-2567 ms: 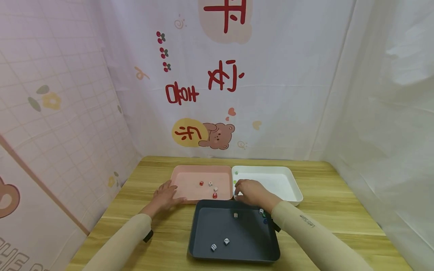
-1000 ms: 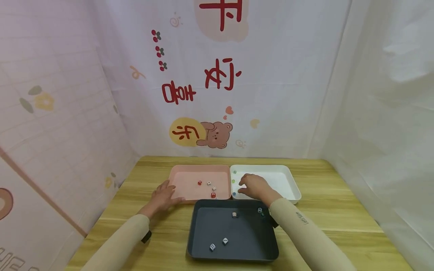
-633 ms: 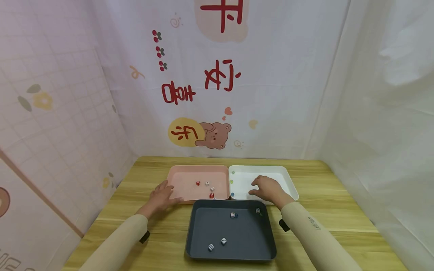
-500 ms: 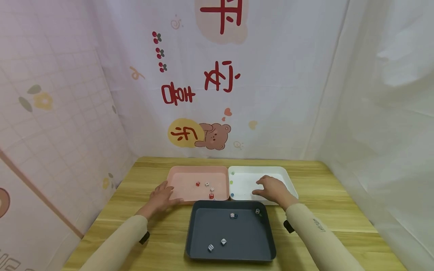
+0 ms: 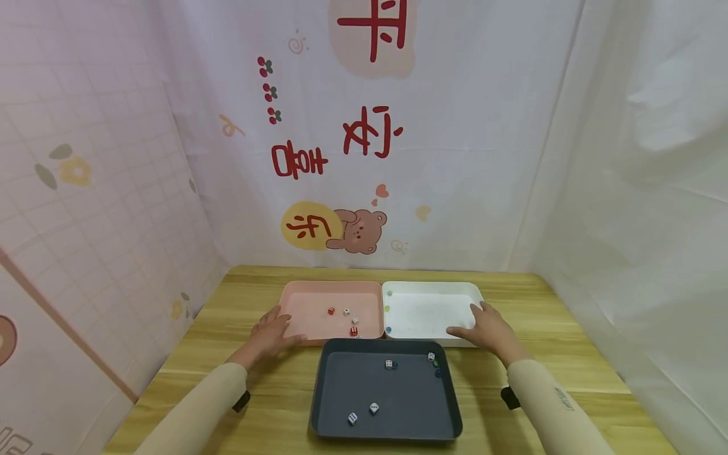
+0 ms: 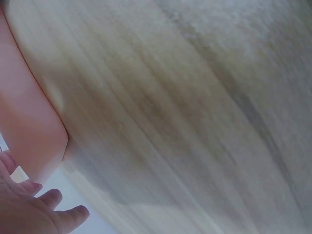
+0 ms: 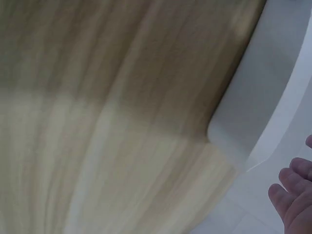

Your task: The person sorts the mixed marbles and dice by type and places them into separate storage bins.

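Note:
My left hand (image 5: 270,335) lies at the front left corner of the pink tray (image 5: 309,306), thumb along the front edge and fingers by the left side. In the left wrist view its fingers (image 6: 73,219) are spread. Thumb and fingers apart, my right hand (image 5: 491,333) is at the white tray's front right corner, holding nothing. Along the left side of the white tray (image 5: 432,313) sit a pale green bead (image 5: 389,293), a light green bead (image 5: 387,309) and a blue bead (image 5: 388,330). Red dice (image 5: 331,311) and white dice (image 5: 355,320) lie in the pink tray.
In front stands a dark grey tray (image 5: 341,379) with several white dice (image 5: 373,408), plus a green bead (image 5: 436,364) and blue beads (image 5: 438,373) near its right side. A printed cloth (image 5: 466,158) hangs behind the wooden table (image 5: 529,316).
The right hand has moved from the white tray's left front corner to its right front corner. The blue bead there now shows uncovered. My left hand has stayed by the pink tray.

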Demonstrator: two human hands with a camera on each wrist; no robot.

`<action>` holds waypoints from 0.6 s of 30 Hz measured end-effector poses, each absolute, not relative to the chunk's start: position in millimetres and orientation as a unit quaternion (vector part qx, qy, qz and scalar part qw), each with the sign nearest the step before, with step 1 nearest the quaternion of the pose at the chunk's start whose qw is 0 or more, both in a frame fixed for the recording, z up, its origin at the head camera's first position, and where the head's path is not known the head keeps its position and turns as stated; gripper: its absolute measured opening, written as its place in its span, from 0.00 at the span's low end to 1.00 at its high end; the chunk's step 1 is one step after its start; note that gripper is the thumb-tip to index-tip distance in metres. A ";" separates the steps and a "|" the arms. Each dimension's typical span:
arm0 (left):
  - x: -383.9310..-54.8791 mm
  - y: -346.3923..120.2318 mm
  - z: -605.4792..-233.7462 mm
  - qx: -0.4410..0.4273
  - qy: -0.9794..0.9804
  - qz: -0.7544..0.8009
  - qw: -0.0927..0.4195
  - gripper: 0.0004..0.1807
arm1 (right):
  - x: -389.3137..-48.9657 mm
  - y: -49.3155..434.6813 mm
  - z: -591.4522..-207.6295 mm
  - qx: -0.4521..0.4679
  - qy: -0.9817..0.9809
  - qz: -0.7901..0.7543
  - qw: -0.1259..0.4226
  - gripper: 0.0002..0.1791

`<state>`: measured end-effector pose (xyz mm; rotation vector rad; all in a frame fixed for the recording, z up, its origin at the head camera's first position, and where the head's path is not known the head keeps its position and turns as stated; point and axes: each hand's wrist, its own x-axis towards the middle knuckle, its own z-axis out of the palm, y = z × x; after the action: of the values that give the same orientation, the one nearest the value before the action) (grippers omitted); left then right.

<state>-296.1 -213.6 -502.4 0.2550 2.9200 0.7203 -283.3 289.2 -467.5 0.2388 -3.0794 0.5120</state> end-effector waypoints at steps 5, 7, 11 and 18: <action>-296.6 -213.1 -503.3 0.086 0.967 0.231 0.059 0.45 | -276.3 291.9 -477.7 0.058 -0.981 0.183 -0.008 0.61; -297.1 -213.2 -503.1 0.083 0.968 0.231 0.061 0.46 | -272.8 288.0 -481.5 0.055 -0.982 0.182 -0.006 0.62; -298.1 -213.1 -502.9 0.081 0.968 0.229 0.062 0.45 | -264.5 279.1 -486.8 0.058 -0.983 0.177 0.001 0.59; -297.3 -210.4 -502.0 0.092 0.968 0.228 0.053 0.45 | -249.2 271.2 -489.0 0.074 -0.985 0.159 -0.007 0.50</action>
<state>-297.3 -210.4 -502.0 0.2790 2.9427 0.6924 -249.2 271.2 -489.0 0.2329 -3.1078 0.5014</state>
